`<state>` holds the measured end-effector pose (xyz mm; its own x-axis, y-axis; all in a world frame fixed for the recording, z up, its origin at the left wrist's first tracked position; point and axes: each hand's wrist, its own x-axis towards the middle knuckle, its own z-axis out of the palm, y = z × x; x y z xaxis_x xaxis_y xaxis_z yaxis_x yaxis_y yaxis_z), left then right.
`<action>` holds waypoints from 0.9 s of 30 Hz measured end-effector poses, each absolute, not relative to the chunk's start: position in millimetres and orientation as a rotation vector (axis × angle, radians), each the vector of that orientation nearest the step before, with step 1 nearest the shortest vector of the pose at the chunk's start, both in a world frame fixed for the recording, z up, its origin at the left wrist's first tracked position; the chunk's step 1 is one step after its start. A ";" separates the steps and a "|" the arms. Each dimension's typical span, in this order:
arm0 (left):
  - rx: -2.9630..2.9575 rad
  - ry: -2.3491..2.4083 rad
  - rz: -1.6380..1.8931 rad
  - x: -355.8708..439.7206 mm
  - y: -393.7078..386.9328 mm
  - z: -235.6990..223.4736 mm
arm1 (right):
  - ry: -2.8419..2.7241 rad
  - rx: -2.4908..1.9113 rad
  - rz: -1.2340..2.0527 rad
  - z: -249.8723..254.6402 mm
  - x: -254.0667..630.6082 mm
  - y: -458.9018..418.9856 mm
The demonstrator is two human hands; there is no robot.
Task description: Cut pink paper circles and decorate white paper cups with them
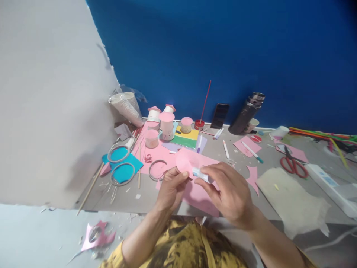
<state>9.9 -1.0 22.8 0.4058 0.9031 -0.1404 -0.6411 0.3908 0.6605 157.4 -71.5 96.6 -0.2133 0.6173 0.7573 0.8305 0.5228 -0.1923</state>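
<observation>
My left hand [172,187] pinches the edge of a round pink paper piece [184,160] between thumb and fingers. In my right hand [232,195] is a white-and-blue glue stick [200,173], its tip against or very near that paper. Below both hands lies a larger pink sheet [199,199]. Just left of my left hand, a grey ring [150,172] rests on pink paper. Behind it stand several small paper cups topped with pink discs, among them a stacked one [167,126] and a short one [152,139].
Red-handled scissors [294,165] lie at the right, near a beige cloth-like sheet [291,201] and a white box [329,188]. A dark flask [245,115] and a phone [220,115] lean on the blue wall. Stacked cups [126,108] stand back left. Paper scraps litter the floor.
</observation>
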 end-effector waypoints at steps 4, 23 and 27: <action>0.572 0.569 1.046 9.4 -2.3 21.9 | -2.014 -1.166 -0.323 92.1 157.0 -72.7; 0.105 0.513 0.815 10.9 1.6 33.2 | -1.083 -1.251 0.532 83.3 198.7 -82.8; 0.293 0.596 0.951 13.1 2.1 34.0 | -0.791 -1.139 0.934 60.4 190.2 -73.9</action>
<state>13.1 2.1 34.0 0.4372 0.8298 -0.3469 -0.6739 0.5577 0.4847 190.2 -73.9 60.4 0.4100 0.9106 0.0524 -0.2007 0.1461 -0.9687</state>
